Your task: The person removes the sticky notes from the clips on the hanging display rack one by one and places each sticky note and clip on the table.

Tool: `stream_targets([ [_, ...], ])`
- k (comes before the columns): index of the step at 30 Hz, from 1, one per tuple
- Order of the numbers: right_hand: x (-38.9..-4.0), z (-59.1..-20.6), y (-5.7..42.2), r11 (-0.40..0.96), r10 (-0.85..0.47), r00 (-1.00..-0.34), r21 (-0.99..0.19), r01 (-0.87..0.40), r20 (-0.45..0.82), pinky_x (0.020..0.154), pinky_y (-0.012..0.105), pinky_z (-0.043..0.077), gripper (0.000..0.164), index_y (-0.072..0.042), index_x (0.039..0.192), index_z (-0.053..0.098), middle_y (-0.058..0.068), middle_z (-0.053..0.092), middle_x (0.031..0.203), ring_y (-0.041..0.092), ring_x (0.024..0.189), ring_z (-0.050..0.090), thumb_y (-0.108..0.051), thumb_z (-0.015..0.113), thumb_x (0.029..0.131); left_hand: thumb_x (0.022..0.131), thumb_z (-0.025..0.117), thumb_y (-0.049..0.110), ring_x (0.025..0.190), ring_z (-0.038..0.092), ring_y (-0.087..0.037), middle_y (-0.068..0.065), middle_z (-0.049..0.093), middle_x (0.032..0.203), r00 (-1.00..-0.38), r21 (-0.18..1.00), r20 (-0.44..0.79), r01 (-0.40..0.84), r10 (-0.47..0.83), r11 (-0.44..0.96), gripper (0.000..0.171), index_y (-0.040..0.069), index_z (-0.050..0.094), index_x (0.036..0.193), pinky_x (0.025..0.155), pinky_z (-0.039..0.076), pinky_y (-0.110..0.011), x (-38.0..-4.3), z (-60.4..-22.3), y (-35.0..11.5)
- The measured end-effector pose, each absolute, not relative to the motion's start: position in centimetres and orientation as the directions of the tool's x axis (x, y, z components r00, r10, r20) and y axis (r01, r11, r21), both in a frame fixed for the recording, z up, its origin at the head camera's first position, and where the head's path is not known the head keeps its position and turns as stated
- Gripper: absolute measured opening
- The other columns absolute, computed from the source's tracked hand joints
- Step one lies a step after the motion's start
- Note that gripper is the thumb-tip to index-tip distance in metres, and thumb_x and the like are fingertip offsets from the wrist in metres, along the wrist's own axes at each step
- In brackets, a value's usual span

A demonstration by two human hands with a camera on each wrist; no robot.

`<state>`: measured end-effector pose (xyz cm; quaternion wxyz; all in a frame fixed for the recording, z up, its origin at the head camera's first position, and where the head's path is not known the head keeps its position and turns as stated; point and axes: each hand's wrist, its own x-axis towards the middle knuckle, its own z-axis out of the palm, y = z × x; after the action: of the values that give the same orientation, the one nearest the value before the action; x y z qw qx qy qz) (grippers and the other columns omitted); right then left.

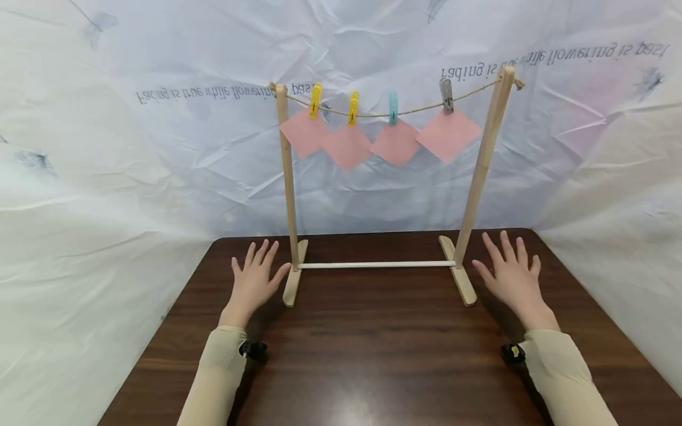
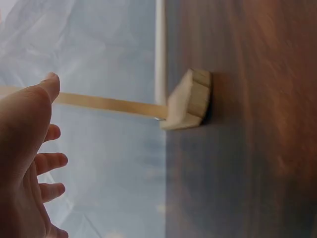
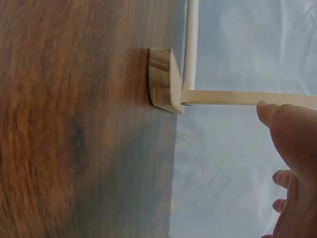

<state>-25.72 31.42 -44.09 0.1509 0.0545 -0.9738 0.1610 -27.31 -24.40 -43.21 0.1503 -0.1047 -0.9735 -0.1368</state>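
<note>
A wooden frame stands on the table, its left post and right post joined low down by a white rod. A rope sags between the post tops. From it hang several pink paper squares, held by two yellow clothespins, a blue clothespin and a grey clothespin. My left hand, fingers spread, is just left of the left foot. Likewise spread, my right hand is to the right of the right foot. Neither hand holds anything.
The dark brown wooden table has rounded far corners. White printed sheeting hangs behind it and along both sides. Each wrist wears a small black device, one on the left and one on the right.
</note>
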Motion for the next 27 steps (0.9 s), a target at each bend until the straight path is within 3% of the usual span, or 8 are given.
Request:
stream_targets([
  [7,-24.4,-41.9,31.5,0.94,-0.071,-0.91,-0.277,-0.198,0.409,0.102,0.081,0.012,0.068,-0.016,0.163,0.016,0.029,0.011,0.163,0.053,0.148,0.001,-0.039,0.048,0.107,0.103,0.048,0.055,0.152,0.014,-0.04,-0.016,0.029,0.162,-0.899,0.211,0.387,0.305,0.207,0.929,0.07,0.014,0.034,0.158,0.112,0.007,-0.075,-27.1,-41.3,-22.9],
  [10,-24.5,-40.5,30.9,0.93,-0.109,-0.843,-0.246,-0.274,0.527,0.098,0.077,0.027,0.063,-0.009,0.158,0.03,0.033,0.031,0.155,0.056,0.139,0.027,-0.031,0.055,0.105,0.103,0.054,0.048,0.147,0.027,-0.043,-0.018,0.036,0.159,-0.86,0.196,0.453,0.353,0.235,0.915,0.066,0.012,0.038,0.156,0.113,0.017,-0.071,-26.8,-39.9,-22.6],
  [14,-24.3,-39.2,29.7,0.903,-0.136,-0.706,-0.206,-0.376,0.695,0.08,0.069,0.044,0.05,-0.002,0.144,0.052,0.033,0.058,0.128,0.055,0.108,0.056,-0.017,0.066,0.099,0.101,0.063,0.036,0.127,0.052,-0.046,-0.021,0.053,0.144,-0.78,0.184,0.568,0.431,0.262,0.883,0.057,0.008,0.049,0.148,0.101,0.043,-0.064,-26.1,-38.1,-22.4],
  [19,-23.8,-37.4,28.4,0.878,-0.13,-0.587,-0.182,-0.443,0.799,0.065,0.061,0.048,0.038,-0.001,0.131,0.064,0.027,0.067,0.11,0.047,0.086,0.063,-0.009,0.069,0.094,0.099,0.067,0.029,0.113,0.062,-0.04,-0.02,0.064,0.128,-0.714,0.202,0.653,0.485,0.252,0.851,0.05,0.008,0.055,0.143,0.085,0.053,-0.057,-25.5,-35.9,-21.8],
  [23,-23.4,-36.3,27.8,0.867,-0.127,-0.553,-0.179,-0.466,0.823,0.06,0.059,0.048,0.033,0.0,0.126,0.067,0.025,0.068,0.105,0.045,0.08,0.063,-0.007,0.067,0.094,0.1,0.065,0.029,0.115,0.062,-0.037,-0.018,0.063,0.129,-0.702,0.227,0.669,0.508,0.246,0.831,0.047,0.009,0.057,0.142,0.085,0.053,-0.056,-25.2,-34.7,-21.3],
  [27,-23.5,-35.5,27.0,0.841,-0.129,-0.531,-0.192,-0.506,0.837,0.065,0.057,0.049,0.029,0.0,0.122,0.069,0.023,0.07,0.104,0.043,0.086,0.065,-0.005,0.066,0.094,0.101,0.064,0.028,0.115,0.062,-0.034,-0.015,0.064,0.129,-0.702,0.277,0.675,0.528,0.228,0.803,0.043,0.008,0.06,0.139,0.086,0.053,-0.055,-25.1,-33.8,-20.9],
])
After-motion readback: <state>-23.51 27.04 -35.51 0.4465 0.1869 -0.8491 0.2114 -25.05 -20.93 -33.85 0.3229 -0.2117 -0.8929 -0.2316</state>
